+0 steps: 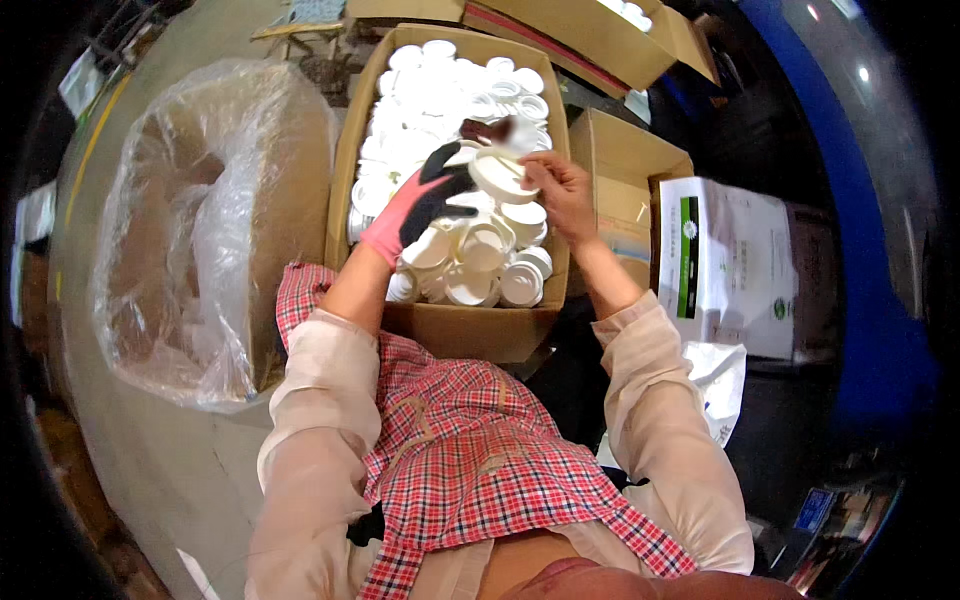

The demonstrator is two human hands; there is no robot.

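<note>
My left hand (pixel 425 205), in a pink glove with black-coated fingers, is over a carton (pixel 345 190) heaped with white plastic lids (pixel 430 110). Its fingers are spread, with nothing seen gripped between them. My bare right hand (pixel 563 198) pinches a round white lid (pixel 495 182) at its right rim, above the heap. A thin pale streak crosses this lid's face; I cannot make out what it is. Just beyond the fingers of my left hand is a dark reddish-brown thing (pixel 482 130) with a blurred whitish end, its kind unclear.
To the left stands a carton lined with clear plastic film (pixel 210 230). An open carton (pixel 630 160) is to the right, beside a white printed box (pixel 740 265). Another long carton (pixel 580 45) lies at the back. A white plastic bag (pixel 718 385) sits by my right arm.
</note>
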